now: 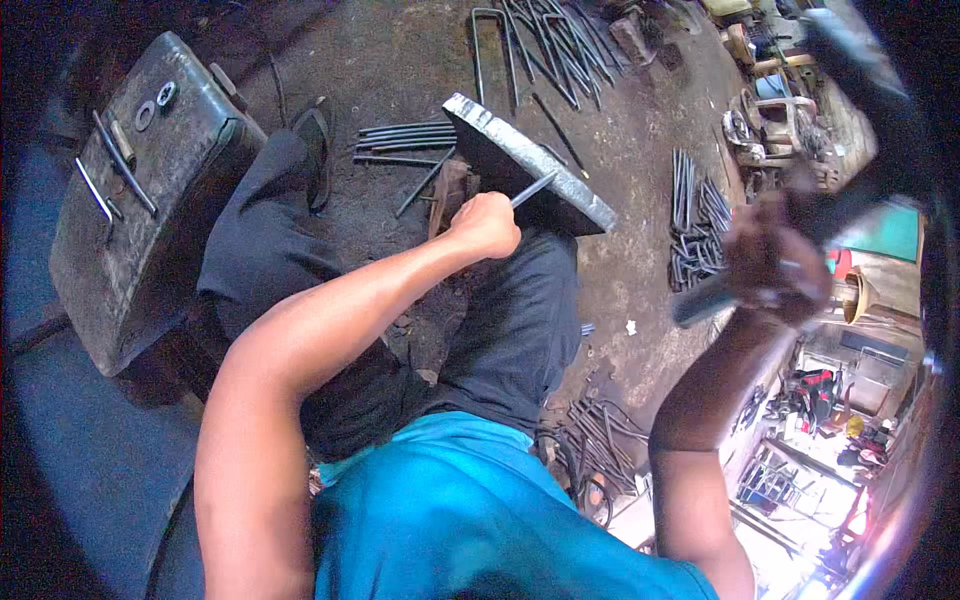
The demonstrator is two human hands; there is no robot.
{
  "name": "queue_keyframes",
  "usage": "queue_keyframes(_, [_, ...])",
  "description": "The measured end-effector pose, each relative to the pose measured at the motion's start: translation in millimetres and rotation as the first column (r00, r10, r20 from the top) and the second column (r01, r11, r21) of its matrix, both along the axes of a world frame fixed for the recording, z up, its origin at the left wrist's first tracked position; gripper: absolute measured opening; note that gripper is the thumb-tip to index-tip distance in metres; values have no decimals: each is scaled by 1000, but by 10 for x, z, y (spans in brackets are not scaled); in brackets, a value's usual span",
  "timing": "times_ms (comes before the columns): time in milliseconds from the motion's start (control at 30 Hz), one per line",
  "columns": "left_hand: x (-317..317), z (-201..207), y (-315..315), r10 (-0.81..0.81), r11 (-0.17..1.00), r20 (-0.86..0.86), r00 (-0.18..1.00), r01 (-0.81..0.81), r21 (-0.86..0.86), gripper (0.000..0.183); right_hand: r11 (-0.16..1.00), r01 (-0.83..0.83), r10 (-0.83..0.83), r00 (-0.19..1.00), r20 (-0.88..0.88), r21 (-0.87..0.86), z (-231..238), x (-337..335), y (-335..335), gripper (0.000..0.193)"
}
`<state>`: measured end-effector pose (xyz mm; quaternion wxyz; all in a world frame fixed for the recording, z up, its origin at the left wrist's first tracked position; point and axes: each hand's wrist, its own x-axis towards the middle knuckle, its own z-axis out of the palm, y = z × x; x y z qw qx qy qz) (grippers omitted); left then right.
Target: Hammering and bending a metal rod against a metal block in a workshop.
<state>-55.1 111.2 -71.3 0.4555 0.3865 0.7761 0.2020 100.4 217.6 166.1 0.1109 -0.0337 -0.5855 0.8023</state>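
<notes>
My left hand (487,224) is closed round a metal rod (535,188). The rod's far end lies against the pale top of a thick flat steel block (530,150), which stands at a slant between my knees. At the right, my right hand (778,262) is raised and wrapped round the handle of a hammer (865,90). The hammer's dark head is up near the top right, apart from the block, and motion blurs both hand and hammer.
A dark metal block (150,190) at the left carries washers and short rods. Straight rods (405,135) lie beyond my legs, with bent bars (550,50) farther off. Bent rods (700,215) are piled at right, more bars (600,435) nearer. Cluttered shelving (830,400) stands far right.
</notes>
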Motion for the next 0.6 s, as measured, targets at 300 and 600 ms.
queue_keyframes(300, [98, 52, 50, 18, 996, 34, 999, -21, 92, 34, 871, 489, -256, 541, 801, -53, -1051, 34, 0, 23])
queue_keyframes(600, [102, 66, 39, -19, 1000, 40, 999, 18, 20, 31, 947, 251, -277, 954, 114, 200, 511, 109, -72, 28])
